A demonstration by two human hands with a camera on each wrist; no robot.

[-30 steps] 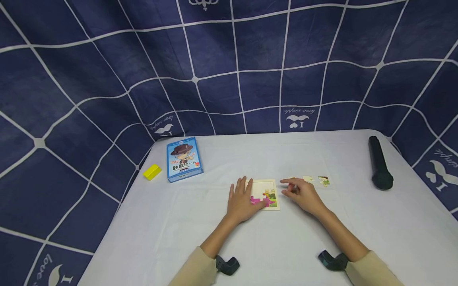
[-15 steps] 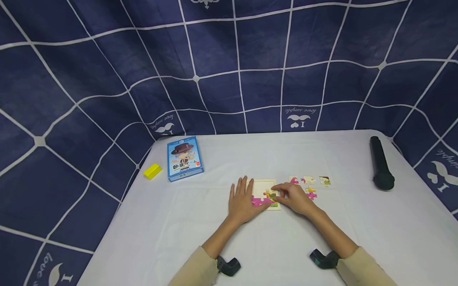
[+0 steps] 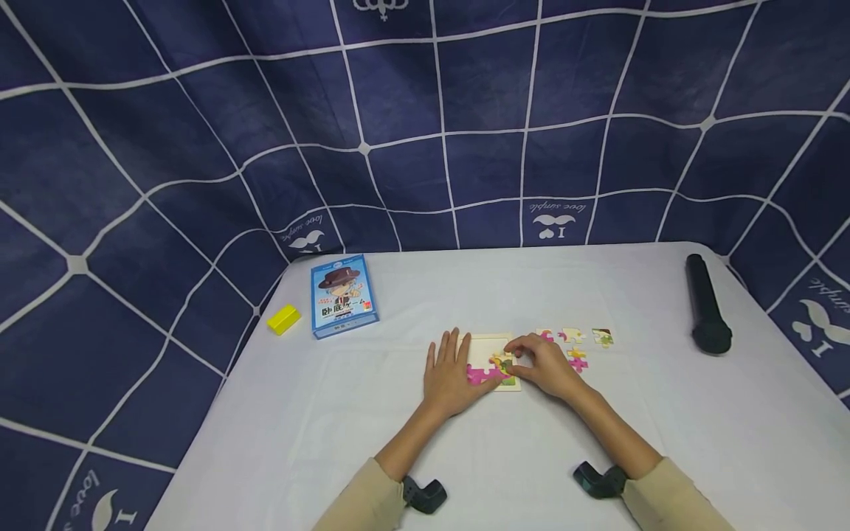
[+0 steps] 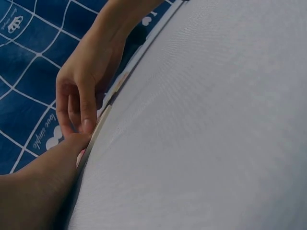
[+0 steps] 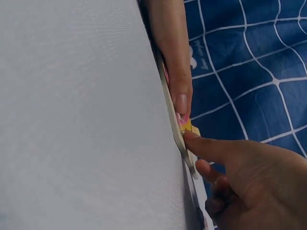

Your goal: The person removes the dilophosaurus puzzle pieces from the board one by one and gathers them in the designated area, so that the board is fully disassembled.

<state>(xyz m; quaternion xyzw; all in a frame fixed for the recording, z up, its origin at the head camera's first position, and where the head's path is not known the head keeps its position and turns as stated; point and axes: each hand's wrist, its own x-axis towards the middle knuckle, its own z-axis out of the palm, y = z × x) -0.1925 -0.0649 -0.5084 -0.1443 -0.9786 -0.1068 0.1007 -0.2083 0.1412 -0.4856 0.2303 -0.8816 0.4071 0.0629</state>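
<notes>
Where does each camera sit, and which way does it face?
Head: on the person's head, facing forward and down at the puzzle tray on the white table; left hand, right hand and sleeves show.
Left wrist: on that wrist, facing low across the table; left hand near, right hand beyond.
Right wrist: on that wrist, facing low across the table; right hand near, left hand beyond.
Shared by both wrist views: the tray edge-on, and blue cloth.

White tabletop [image 3: 339, 391] and contents

Left: block [image 3: 284, 320], yellow; just beside it, box [image 3: 344, 295], blue, flat, picture side up. Centre: frame [image 3: 490, 336], pale, flat. Near frame's right: four loose pieces [image 3: 578, 363], three in a row, one nearer. Far right: microphone [image 3: 707, 306], black, on its side.
</notes>
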